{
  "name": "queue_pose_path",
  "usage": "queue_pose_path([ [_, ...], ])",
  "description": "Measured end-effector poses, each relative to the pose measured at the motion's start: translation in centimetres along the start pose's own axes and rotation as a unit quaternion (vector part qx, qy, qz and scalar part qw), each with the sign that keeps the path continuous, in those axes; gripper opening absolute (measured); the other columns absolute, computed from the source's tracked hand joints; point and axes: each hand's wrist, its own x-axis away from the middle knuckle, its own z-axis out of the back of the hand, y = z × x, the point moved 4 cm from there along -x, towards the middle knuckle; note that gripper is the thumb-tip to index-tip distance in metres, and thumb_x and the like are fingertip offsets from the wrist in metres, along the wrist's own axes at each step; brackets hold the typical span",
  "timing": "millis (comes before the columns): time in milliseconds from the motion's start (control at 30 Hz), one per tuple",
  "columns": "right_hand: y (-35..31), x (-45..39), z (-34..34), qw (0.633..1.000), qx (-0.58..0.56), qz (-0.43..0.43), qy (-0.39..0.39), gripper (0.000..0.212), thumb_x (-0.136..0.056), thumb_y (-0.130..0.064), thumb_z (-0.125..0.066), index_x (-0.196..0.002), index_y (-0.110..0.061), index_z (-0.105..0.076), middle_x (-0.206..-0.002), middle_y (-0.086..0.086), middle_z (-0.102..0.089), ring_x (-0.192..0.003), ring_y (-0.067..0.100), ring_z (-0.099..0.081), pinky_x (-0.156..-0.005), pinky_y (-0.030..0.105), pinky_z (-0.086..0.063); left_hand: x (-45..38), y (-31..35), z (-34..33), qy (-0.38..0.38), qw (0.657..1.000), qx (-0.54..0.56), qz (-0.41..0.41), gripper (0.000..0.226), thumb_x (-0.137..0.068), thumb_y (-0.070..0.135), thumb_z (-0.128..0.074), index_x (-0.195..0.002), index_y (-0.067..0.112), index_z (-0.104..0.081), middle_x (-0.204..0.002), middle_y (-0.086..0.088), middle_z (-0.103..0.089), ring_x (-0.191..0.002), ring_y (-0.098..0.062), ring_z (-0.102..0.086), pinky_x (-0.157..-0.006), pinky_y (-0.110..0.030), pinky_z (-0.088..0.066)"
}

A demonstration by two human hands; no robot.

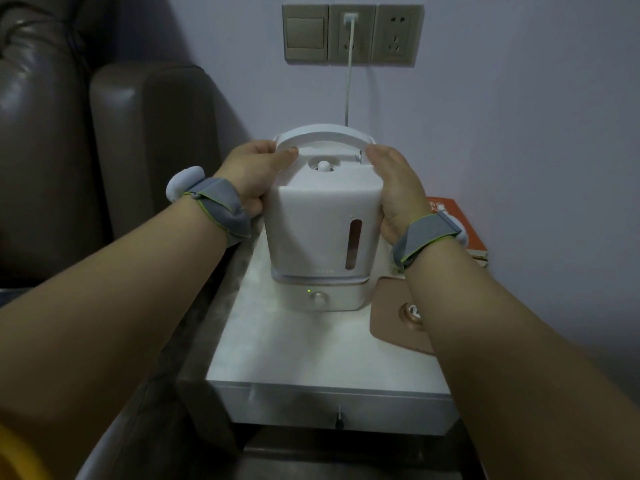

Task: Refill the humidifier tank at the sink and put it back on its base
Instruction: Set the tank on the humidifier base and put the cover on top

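The white humidifier tank (322, 223) stands on its white base (323, 296), which shows a lit green light and a round knob. A white arched handle (323, 135) rises over the tank's top. My left hand (254, 174) grips the tank's left side, thumb lying on the handle's left end. My right hand (398, 192) holds the tank's right side, fingers wrapped behind it. A narrow water-level window (353, 244) runs down the tank's front right. Mist drifts around the base.
The humidifier sits on a white bedside cabinet (311, 375) with a drawer. A brown pad (398, 313) and an orange book (450, 216) lie to the right. A dark leather sofa (104, 150) stands left. A white cable (349, 81) runs to wall sockets (351, 32).
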Motion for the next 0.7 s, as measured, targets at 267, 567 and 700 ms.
queue_pose_path([
  [267, 0.1, 0.6, 0.4, 1.0, -0.003, 0.002, -0.004, 0.007, -0.091, -0.03, -0.057, -0.09, -0.024, -0.062, -0.083, -0.003, -0.066, -0.07, 0.012, -0.061, -0.059, 0.025, -0.051, 0.5, -0.4, -0.1, 0.001, 1.0, 0.004, -0.004, 0.007, -0.088, 0.016, -0.068, -0.089, 0.01, -0.066, -0.08, -0.01, -0.067, -0.063, -0.018, -0.063, -0.058, -0.025, -0.053],
  [567, 0.6, 1.5, 0.5, 1.0, -0.007, 0.015, 0.001, 0.005, -0.091, -0.025, -0.059, -0.09, -0.025, -0.064, -0.085, -0.003, -0.066, -0.074, 0.012, -0.061, -0.065, 0.025, -0.051, 1.5, -1.1, 0.1, 0.017, 0.999, 0.019, -0.027, 0.007, -0.088, 0.013, -0.067, -0.081, 0.013, -0.065, -0.076, -0.007, -0.065, -0.057, -0.014, -0.06, -0.053, -0.022, -0.051],
  [700, 0.8, 1.7, 0.5, 1.0, -0.005, 0.017, 0.004, 0.005, -0.091, -0.026, -0.06, -0.09, -0.025, -0.064, -0.085, -0.002, -0.067, -0.074, 0.012, -0.061, -0.066, 0.026, -0.051, 1.8, -1.3, 0.1, 0.016, 0.999, 0.025, -0.03, 0.01, -0.088, 0.012, -0.067, -0.078, 0.013, -0.064, -0.073, -0.005, -0.064, -0.054, -0.011, -0.059, -0.052, -0.021, -0.05],
])
